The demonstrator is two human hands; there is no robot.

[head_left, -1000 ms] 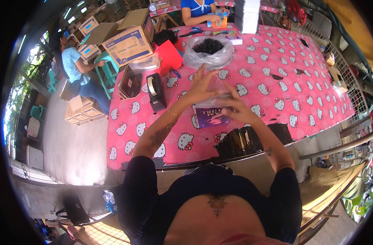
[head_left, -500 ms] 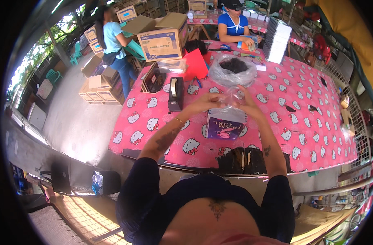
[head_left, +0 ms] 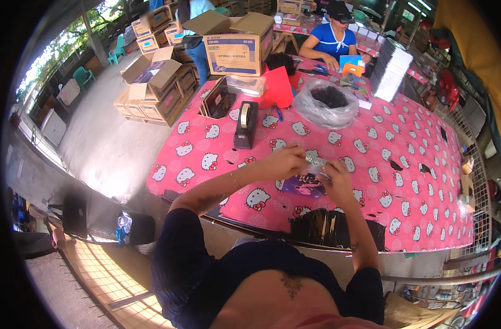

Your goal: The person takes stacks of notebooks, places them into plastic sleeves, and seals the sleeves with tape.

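Both my hands meet over the near edge of a table covered in a pink cartoon-cat cloth (head_left: 404, 159). My left hand (head_left: 286, 160) and my right hand (head_left: 336, 182) together pinch a small clear crinkled plastic wrapper (head_left: 316, 162) between them. Just beneath the hands a purple booklet (head_left: 303, 187) lies flat on the cloth. A black tape dispenser (head_left: 245, 126) stands a little beyond my left hand.
A clear bag of dark items (head_left: 330, 101), a red folder (head_left: 276, 88), a stack of dark booklets (head_left: 389, 68) and an open cardboard box (head_left: 236, 41) stand farther back. A person in blue (head_left: 331, 41) sits at the far side. More cardboard boxes (head_left: 157, 88) stand on the floor at left.
The view has swung and drawn closer to the table. My hands have come together lower over the purple booklet, still holding the clear wrapper.
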